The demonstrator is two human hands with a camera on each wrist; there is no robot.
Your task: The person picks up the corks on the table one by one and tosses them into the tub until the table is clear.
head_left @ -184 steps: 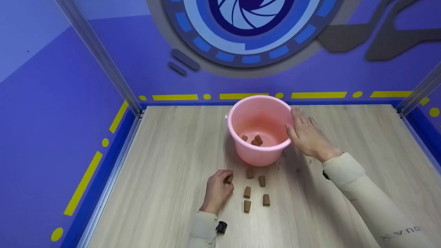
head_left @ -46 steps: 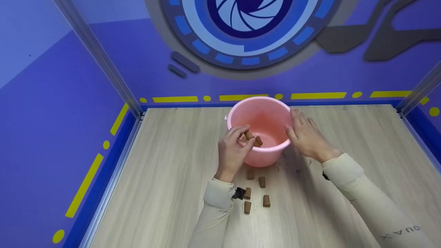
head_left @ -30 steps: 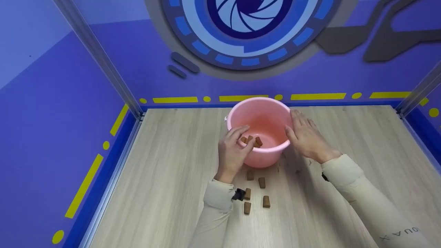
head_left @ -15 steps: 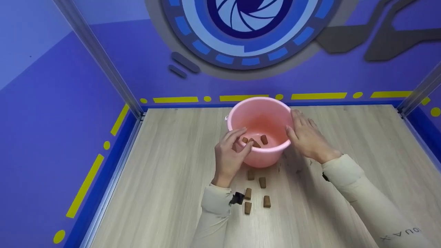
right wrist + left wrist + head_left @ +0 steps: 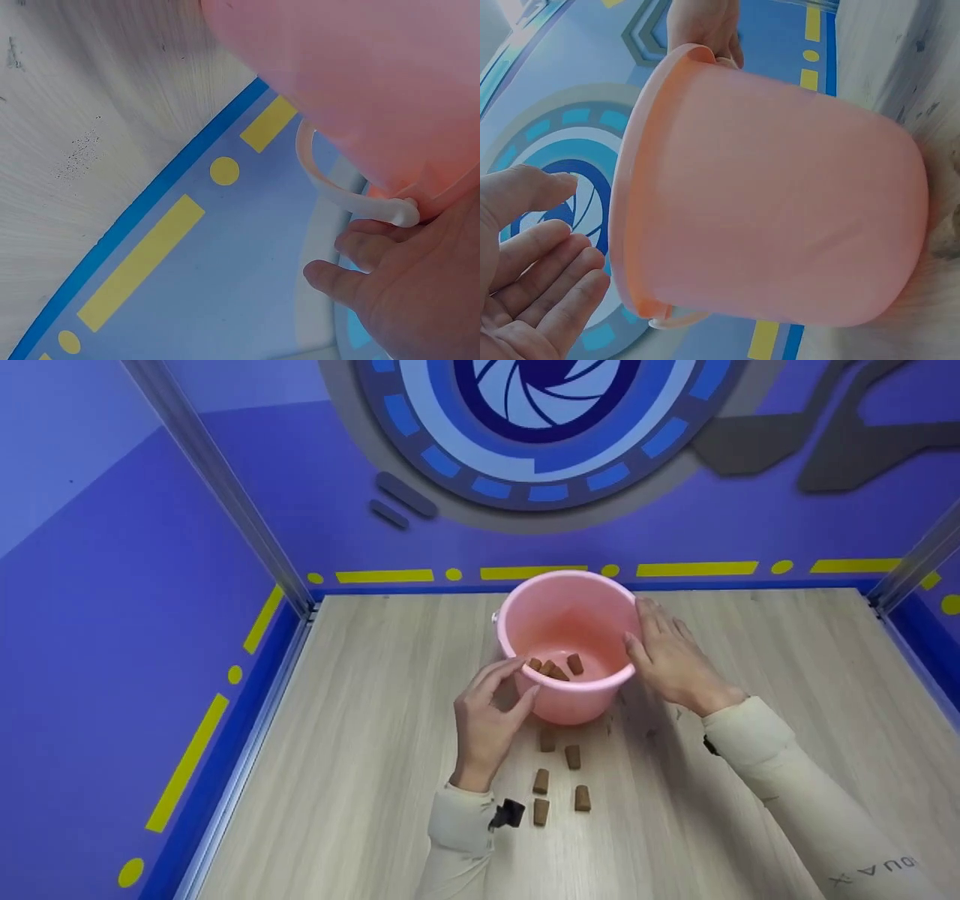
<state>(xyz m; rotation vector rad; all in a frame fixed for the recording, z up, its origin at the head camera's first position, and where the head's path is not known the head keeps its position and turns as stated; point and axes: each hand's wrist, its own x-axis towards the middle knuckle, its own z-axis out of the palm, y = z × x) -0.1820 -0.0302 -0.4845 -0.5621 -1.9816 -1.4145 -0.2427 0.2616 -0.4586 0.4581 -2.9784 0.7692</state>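
A pink bucket (image 5: 566, 703) stands on the wooden table, several tapered brown corks (image 5: 574, 664) lying on its floor. My left hand (image 5: 487, 720) is at the bucket's near left rim, fingers and thumb spread apart with nothing between them; the left wrist view shows the same hand (image 5: 544, 262) beside the rim. On the far side, my right hand (image 5: 671, 660) holds the bucket's right rim, thumb over the edge and fingers along the outside. In the right wrist view its fingers (image 5: 360, 281) lie close by the white handle (image 5: 352, 199).
Several more brown corks (image 5: 541, 781) lie loose on the table (image 5: 360, 750) in front of the bucket, to the right of the left forearm. A blue patterned wall (image 5: 450, 540) rises right behind the bucket. A metal-framed side panel (image 5: 247, 510) bounds the left.
The left hand picked a cork from the table, let it go inside the bucket, then drew back left and toward the body over the rim. The right hand stayed on the bucket.
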